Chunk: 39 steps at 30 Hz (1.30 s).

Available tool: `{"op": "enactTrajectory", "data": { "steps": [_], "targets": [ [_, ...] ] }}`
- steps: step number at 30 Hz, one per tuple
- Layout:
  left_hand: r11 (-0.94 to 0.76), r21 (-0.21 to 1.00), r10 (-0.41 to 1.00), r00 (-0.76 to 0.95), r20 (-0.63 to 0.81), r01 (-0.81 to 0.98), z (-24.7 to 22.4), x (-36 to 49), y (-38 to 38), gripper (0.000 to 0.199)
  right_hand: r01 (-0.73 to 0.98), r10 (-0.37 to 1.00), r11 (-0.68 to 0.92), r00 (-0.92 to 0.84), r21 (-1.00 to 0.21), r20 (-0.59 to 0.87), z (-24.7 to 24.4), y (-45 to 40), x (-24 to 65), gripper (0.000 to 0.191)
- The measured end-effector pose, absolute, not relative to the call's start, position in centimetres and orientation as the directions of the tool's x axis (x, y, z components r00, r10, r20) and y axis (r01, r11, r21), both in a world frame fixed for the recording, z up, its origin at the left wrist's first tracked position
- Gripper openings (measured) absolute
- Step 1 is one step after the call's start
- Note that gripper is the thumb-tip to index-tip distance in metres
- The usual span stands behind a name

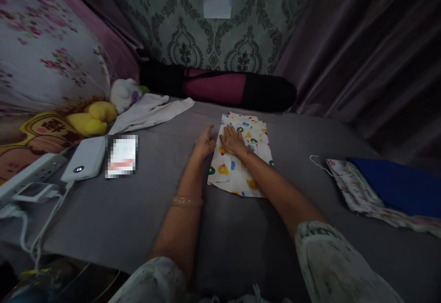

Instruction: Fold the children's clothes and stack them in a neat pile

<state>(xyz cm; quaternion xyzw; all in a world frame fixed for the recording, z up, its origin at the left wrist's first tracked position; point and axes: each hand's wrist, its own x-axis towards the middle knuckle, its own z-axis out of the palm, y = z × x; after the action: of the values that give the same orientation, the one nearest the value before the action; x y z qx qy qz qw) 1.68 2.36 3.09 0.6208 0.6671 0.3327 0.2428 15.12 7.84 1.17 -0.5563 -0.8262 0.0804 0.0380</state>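
A folded white garment [223,160] with red, blue, green and yellow prints lies on the grey sheet in front of me. My right hand [233,141] rests flat on its upper left part, fingers spread. Just off the garment's left edge is my left hand [206,142], fingers stretched out and thumb side up. It holds nothing, and I cannot tell whether it touches the cloth. Part of the garment's right side is hidden under my right forearm.
Folded clothes with a blue piece [396,183] lie at the right. To the left are a white power bank [87,156], a blurred-out phone [122,156], a power strip [34,172], a white cloth [151,112] and plush toys [91,118]. A long black-and-maroon bag [213,87] lies along the wall.
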Motion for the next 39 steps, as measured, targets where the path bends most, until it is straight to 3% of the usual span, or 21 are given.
{"op": "enactTrajectory", "data": {
  "steps": [2,5,9,12,14,21,39],
  "targets": [
    [-0.052,0.912,0.930,-0.312,0.192,0.408,2.5,1.9,2.9,0.054,0.913,0.926,0.367,-0.376,-0.178,-0.017,0.8,7.7,15.0,0.062],
    [-0.074,0.997,0.845,-0.533,0.049,-0.026,2.4,2.1,3.5,0.041,0.911,0.924,0.375,-0.382,-0.174,-0.006,0.6,7.7,15.1,0.061],
    [-0.102,0.883,0.761,-0.607,-0.228,-0.459,3.2,1.1,3.6,0.021,0.913,0.925,0.376,-0.380,-0.157,0.005,1.1,6.9,15.0,0.061],
    [-0.165,0.720,0.730,-0.575,-0.371,-0.674,3.6,-0.2,3.3,0.006,0.900,0.912,0.408,-0.410,-0.152,0.021,1.5,5.2,14.6,0.062],
    [-0.186,0.616,0.738,-0.523,-0.427,-0.765,3.7,-0.9,3.1,0.007,0.886,0.900,0.432,-0.435,-0.166,0.023,1.5,4.0,14.2,0.062],
    [-0.193,0.459,0.785,-0.417,-0.458,-0.867,4.0,-0.9,2.3,0.016,0.895,0.915,0.403,-0.398,-0.191,0.067,0.2,1.9,12.8,0.063],
    [-0.192,0.433,0.816,-0.388,-0.428,-0.881,3.8,-0.8,2.3,0.019,0.841,0.877,0.474,-0.478,-0.261,0.053,1.3,-3.2,11.7,0.066]
  ]
}}
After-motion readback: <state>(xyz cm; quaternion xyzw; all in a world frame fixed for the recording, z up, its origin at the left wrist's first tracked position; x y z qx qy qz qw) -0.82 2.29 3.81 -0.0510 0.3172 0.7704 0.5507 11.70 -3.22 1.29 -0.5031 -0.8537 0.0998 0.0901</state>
